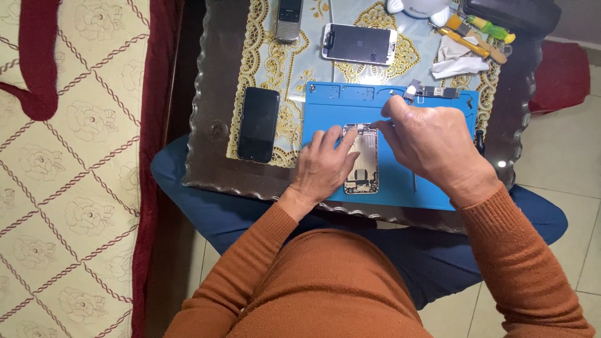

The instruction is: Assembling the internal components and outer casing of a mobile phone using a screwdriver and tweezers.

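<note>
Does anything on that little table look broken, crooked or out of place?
One thing: the phone shell on the blue mat lies open, insides bare, under the left hand and right hand. Its likely screen panel lies detached further up the table, slightly askew. A circuit board sits loose at the mat's top edge. Nothing looks spilled.

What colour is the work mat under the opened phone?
The mat is bright blue, seen in the head view.
</note>
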